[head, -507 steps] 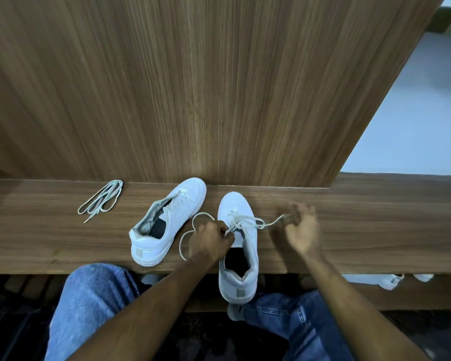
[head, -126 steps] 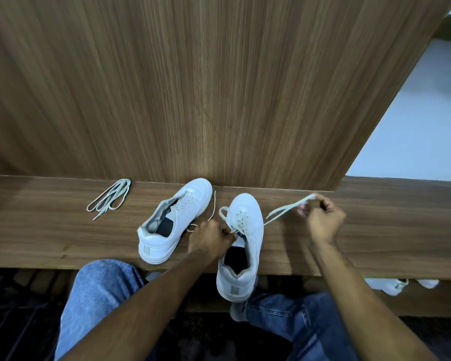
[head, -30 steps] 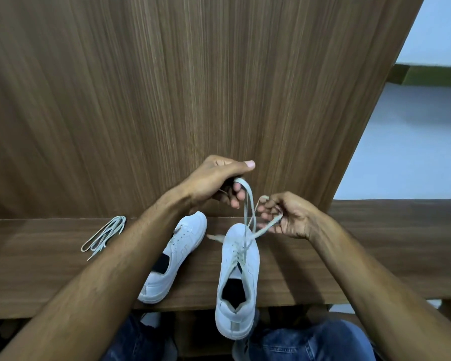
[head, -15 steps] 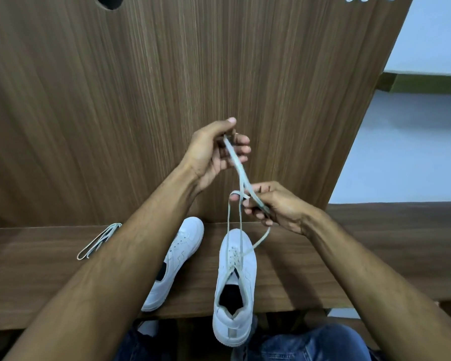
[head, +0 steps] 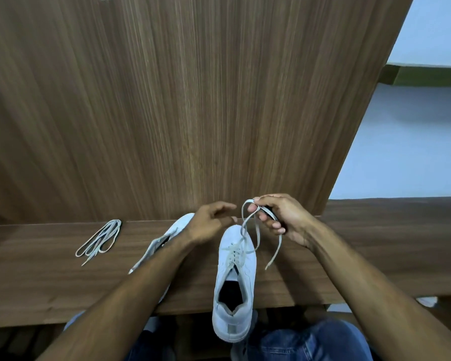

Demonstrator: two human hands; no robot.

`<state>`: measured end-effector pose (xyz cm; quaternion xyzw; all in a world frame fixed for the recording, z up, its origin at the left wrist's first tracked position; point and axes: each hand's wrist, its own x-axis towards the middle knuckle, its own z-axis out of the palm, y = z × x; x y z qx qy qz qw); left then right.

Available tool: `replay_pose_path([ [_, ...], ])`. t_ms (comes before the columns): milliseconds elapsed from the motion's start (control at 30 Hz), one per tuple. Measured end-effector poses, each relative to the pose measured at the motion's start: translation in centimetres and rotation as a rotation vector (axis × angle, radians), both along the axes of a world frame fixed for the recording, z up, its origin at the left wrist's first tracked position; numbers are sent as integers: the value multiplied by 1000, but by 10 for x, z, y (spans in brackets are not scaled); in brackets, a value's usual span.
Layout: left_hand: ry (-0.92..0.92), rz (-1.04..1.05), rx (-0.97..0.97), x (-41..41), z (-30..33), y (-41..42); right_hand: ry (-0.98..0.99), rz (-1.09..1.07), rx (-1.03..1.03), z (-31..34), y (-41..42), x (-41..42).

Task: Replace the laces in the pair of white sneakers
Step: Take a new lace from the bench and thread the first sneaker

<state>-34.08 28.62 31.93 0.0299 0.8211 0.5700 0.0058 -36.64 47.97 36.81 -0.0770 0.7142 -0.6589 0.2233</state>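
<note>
Our right hand (head: 284, 220) pinches a loop of flat woven lace (head: 248, 225) above the smooth white sneaker (head: 235, 280) on the wood-grain shelf (head: 375, 243) — our left hand (head: 211, 225) hovers loose-fingered, holding nothing; a spare lace bundle (head: 99, 238) lies leftward.

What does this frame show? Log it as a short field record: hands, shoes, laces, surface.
right hand: pinches a loop of the lace above the toe
left hand: fingers loosely curled, holding nothing visible
laced sneaker: on the bench, heel past its near edge
lace: threaded through the eyelets, one end hanging loose
second sneaker: partly hidden by the left forearm
spare laces: bundled, lying left of the shoes
bench: wood, panel behind
</note>
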Motion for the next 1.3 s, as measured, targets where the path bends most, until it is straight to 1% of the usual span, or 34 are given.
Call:
replay_pose_path([
  [33,30,-83,23,2,0,4,-6,16,0,0,-1,0],
  [67,70,-129,6,1,0,7,-8,31,-3,1,-3,0],
  [133,144,-127,-53,-2,1,12,-10,42,-1,2,-4,0],
  [200,226,-33,-30,-6,6,13,6,28,47,3,-4,-1],
  [300,326,171,9,-8,23,9,28,25,177,5,-2,-1],
  [333,314,202,10,-7,27,9,16,52,207,6,-2,-1],
  [400,225,192,68,-4,31,11,-28,138,232,8,-6,0],
  [467,106,135,209,3,34,18,-71,204,226,9,-10,0],
  [533,5,33,280,9,33,22,-92,227,190,9,-12,-1],
  [633,-85,-122,309,12,29,17,-80,220,143,9,-9,-1],
  [767,-97,-138,270,11,34,6,34,166,144,8,-1,-2],
  [800,-75,-139,203,9,36,2,70,133,146,8,0,-3],
  [833,-35,-142,62,6,37,-4,108,82,153,4,4,-4],
  [867,27,-117,-167,2,40,-13,179,27,197,2,8,-9],
  [900,76,-70,-442,-3,39,-24,273,-34,303,-3,15,-13],
  [933,85,2,-710,-7,38,-38,382,-95,482,-8,25,-19],
  [967,51,71,-908,-7,36,-53,467,-153,705,-16,38,-27],
  [1000,1,117,-1045,-6,34,-68,510,-209,924,-23,54,-32],
  [1033,-51,135,-1145,-3,32,-81,519,-251,1085,-31,69,-34],
  [1067,-100,137,-1220,-1,29,-92,527,-263,1202,-38,82,-35],
  [1133,-123,141,-1331,1,24,-103,578,-226,1377,-50,95,-35],
  [1200,-104,136,-1429,-3,16,-102,628,-169,1508,-61,96,-34],
  [1300,-71,109,-1555,-10,-3,-91,632,-76,1648,-75,92,-29],
])
